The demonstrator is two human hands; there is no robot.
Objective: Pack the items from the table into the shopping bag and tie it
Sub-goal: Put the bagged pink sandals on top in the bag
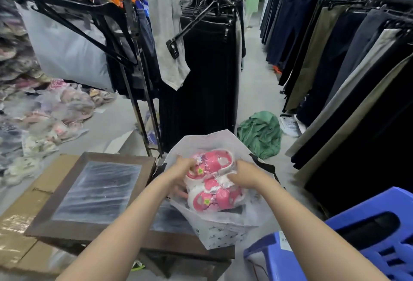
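Observation:
A white shopping bag (pixel 225 229) with black handles stands open at the right end of a low brown table (pixel 67 229). In its mouth lies a pair of pink and white children's sandals (pixel 214 182), wrapped in clear plastic. My left hand (pixel 182 169) grips the wrapped sandals at their left side. My right hand (pixel 244 174) holds them from the right, fingers on the plastic. The lower part of the sandals sits inside the bag.
The table has a glass top (pixel 98 191) and rests on flattened cardboard (pixel 20 236). Blue plastic stools (pixel 357 247) stand at the right. Racks of dark trousers (pixel 201 79) line the aisle. A green garment (pixel 260 133) lies on the floor; packed shoes (pixel 44 120) pile at the left.

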